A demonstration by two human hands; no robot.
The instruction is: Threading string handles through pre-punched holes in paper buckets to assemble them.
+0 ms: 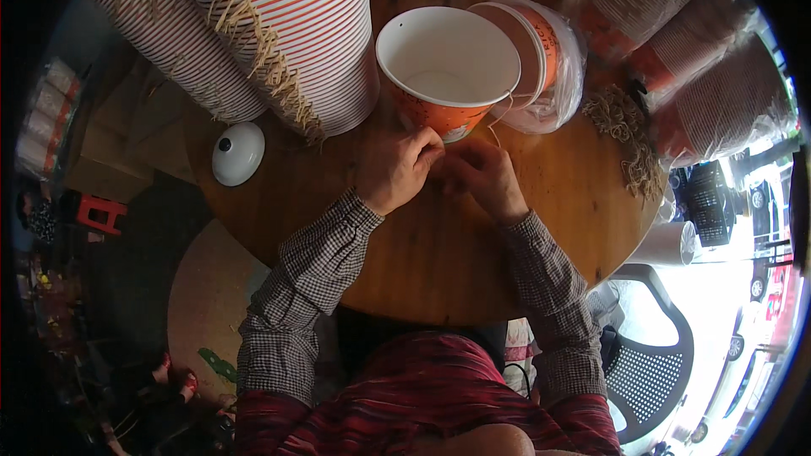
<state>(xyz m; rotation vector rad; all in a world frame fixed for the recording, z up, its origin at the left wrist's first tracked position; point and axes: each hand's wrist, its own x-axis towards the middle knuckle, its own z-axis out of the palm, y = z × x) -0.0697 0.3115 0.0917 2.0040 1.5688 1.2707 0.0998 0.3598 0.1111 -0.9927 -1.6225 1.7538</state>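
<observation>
An orange paper bucket [448,76] with a white inside stands mouth up on the round wooden table, just beyond my hands. From its right rim a thin tan cord [496,130] hangs down to my right hand. My left hand [399,171] is closed in a pinch against the bucket's lower front; what lies between its fingertips is hidden. My right hand [487,177], also closed, has its fingers bent around the cord, close beside the left fingertips. The cord's far end cannot be seen.
Tall nested bucket stacks [291,42] with corded sides rise at the left, near a white lid [238,154] with a black knob. Plastic-wrapped buckets [549,59] stand behind right. Loose tan cords [634,139] lie on the table's right side. A grey chair [646,371] stands at right.
</observation>
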